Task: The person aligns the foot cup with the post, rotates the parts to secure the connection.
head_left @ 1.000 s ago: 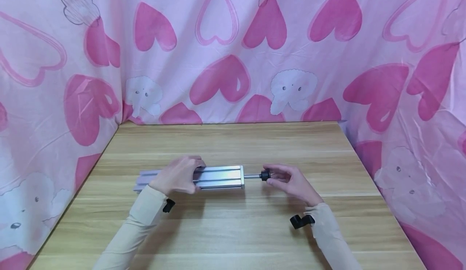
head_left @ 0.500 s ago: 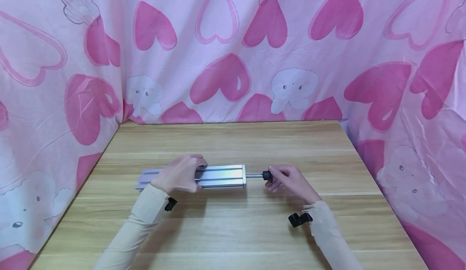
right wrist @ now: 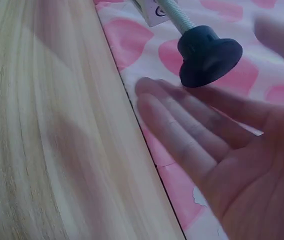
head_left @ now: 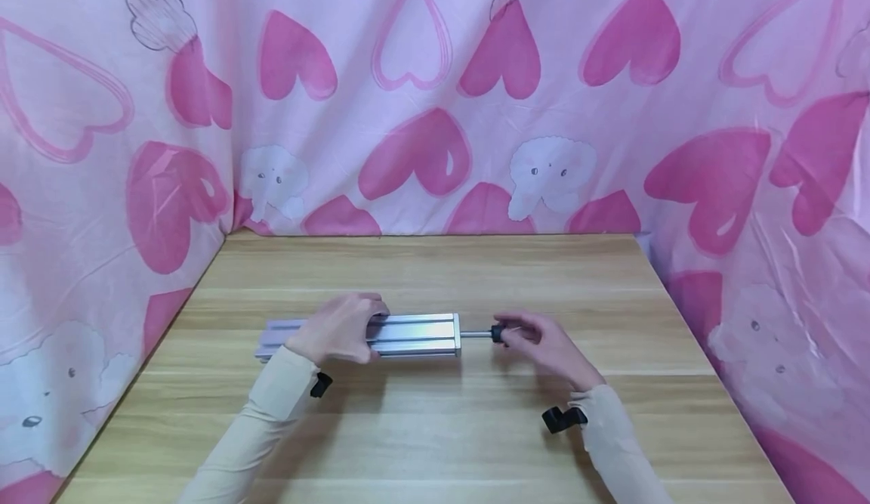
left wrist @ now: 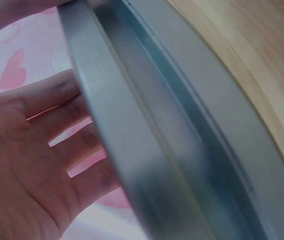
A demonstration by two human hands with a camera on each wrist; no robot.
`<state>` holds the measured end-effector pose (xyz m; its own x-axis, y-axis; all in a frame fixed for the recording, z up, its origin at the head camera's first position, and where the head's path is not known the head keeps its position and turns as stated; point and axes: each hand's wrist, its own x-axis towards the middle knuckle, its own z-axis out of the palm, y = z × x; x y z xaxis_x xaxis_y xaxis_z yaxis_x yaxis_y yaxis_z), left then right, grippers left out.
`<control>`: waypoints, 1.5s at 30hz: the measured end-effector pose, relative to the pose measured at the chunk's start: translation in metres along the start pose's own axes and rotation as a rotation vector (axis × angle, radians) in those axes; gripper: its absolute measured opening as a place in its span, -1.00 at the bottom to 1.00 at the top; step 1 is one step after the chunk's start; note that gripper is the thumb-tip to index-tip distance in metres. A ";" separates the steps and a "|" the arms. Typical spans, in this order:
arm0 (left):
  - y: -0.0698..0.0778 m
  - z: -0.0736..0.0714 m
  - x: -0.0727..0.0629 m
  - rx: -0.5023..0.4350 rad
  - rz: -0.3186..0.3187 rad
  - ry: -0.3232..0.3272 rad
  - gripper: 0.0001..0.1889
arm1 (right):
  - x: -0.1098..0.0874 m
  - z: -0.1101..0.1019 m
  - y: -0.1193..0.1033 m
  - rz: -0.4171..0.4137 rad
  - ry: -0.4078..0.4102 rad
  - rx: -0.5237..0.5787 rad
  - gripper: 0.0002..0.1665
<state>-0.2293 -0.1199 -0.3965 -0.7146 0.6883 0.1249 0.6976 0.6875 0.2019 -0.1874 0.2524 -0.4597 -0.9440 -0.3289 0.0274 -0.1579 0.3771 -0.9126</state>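
My left hand grips a silver aluminium extrusion from above, fingers over the far side and thumb on the near side. The bar lies crosswise, and its grooved face fills much of the left wrist view. From its right end sticks a threaded rod capped by a black levelling foot. My right hand is around that foot with fingers extended. In the right wrist view the thumb stands away from the foot, while the index finger passes right at its rim.
A wood-grain table lies beneath both hands. Pink heart-patterned curtains rise along its back and both sides. Black wrist mounts stick out from the sleeves.
Half a second ago the right fingers and thumb closed on the foot; now they are spread apart again. The left hand keeps its hold on the extrusion. The head view has tilted slightly.
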 end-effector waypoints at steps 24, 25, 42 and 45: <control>0.002 0.004 0.001 -0.020 -0.011 -0.019 -0.50 | 0.001 0.000 0.006 0.036 -0.050 0.099 -0.50; 0.002 0.004 0.001 -0.021 -0.013 -0.021 -0.50 | 0.002 0.001 0.006 0.046 -0.050 0.112 -0.48; 0.000 0.001 0.000 -0.028 -0.034 -0.029 -0.47 | -0.005 0.002 0.000 -0.017 0.004 -0.002 -0.40; 0.000 0.001 0.000 -0.029 -0.029 -0.032 -0.48 | -0.007 0.002 -0.001 -0.058 -0.019 0.062 -0.29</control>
<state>-0.2293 -0.1195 -0.3977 -0.7322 0.6753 0.0880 0.6743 0.7007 0.2330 -0.1802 0.2527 -0.4598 -0.9279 -0.3655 0.0742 -0.1938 0.3028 -0.9331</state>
